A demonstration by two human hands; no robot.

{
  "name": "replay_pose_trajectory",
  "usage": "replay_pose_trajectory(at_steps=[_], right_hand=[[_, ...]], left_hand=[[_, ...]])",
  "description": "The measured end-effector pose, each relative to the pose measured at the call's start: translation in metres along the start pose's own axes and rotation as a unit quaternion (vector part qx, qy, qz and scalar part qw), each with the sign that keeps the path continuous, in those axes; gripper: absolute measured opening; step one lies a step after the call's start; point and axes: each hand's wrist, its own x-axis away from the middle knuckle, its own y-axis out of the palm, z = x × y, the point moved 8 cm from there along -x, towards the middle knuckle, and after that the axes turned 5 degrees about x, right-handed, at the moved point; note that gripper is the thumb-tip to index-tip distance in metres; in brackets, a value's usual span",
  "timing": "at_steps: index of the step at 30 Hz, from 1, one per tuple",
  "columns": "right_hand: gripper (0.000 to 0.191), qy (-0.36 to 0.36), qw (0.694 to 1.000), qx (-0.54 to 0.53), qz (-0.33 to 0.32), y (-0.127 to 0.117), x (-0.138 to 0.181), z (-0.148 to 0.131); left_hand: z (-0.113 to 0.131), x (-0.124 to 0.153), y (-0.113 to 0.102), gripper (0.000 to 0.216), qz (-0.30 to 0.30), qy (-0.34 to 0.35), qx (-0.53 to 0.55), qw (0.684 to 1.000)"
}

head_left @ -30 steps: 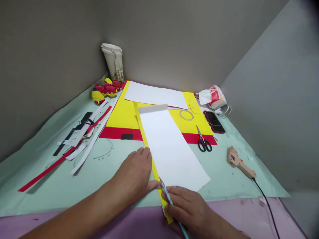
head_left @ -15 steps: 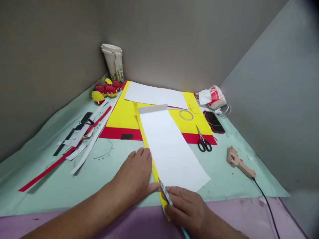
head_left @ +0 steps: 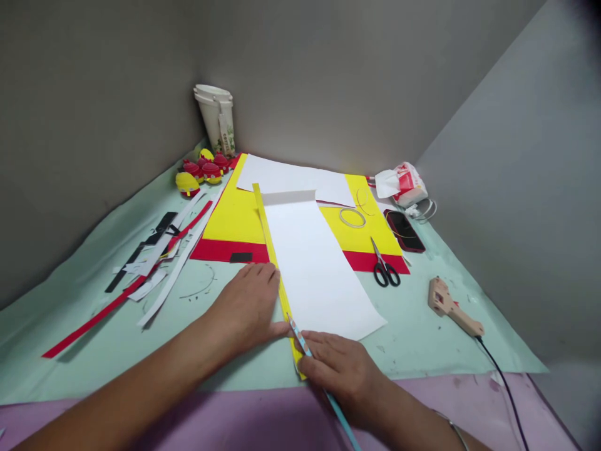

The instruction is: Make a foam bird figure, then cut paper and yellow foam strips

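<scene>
Pinching a light-blue pencil (head_left: 300, 337) between thumb and fingers, the right hand (head_left: 345, 366) is resting at the near end of a yellow strip (head_left: 282, 295). Pencil is slanting, long axis running near right to far left, point facing away from the person, over the strip; whether the tip is touching is hard to tell. Left hand (head_left: 251, 304) is pressing on the strip farther along, fingers together, thumb stretching out toward the tip. Strip is running lengthwise away, far end leaning left, along the left edge of a white sheet (head_left: 319, 269). Glue gun (head_left: 455, 307) is lying off right; scissors (head_left: 381, 266) are pointing away, partly over a yellow-and-red board (head_left: 230, 216). White cup (head_left: 216, 119) is standing at the back.
</scene>
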Motion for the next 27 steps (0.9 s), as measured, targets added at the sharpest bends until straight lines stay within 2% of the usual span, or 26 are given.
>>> replay_pose_trajectory(at_steps=[5,17,27], right_hand=[[0.017,0.005,1.0,0.005,0.0,0.0007,-0.007,0.0052],[0.024,-0.004,0.999,0.051,-0.013,0.0004,0.0006,-0.0011],[0.024,-0.005,0.999,0.045,0.012,-0.0001,0.0018,-0.0035]], left_hand=[[-0.0095,-0.0054,-0.0011,0.061,0.014,-0.003,0.007,1.0],[-0.0114,-0.0049,0.0018,0.071,0.005,0.004,0.014,1.0],[-0.0117,-0.0047,0.0024,0.081,-0.004,0.002,0.027,1.0]])
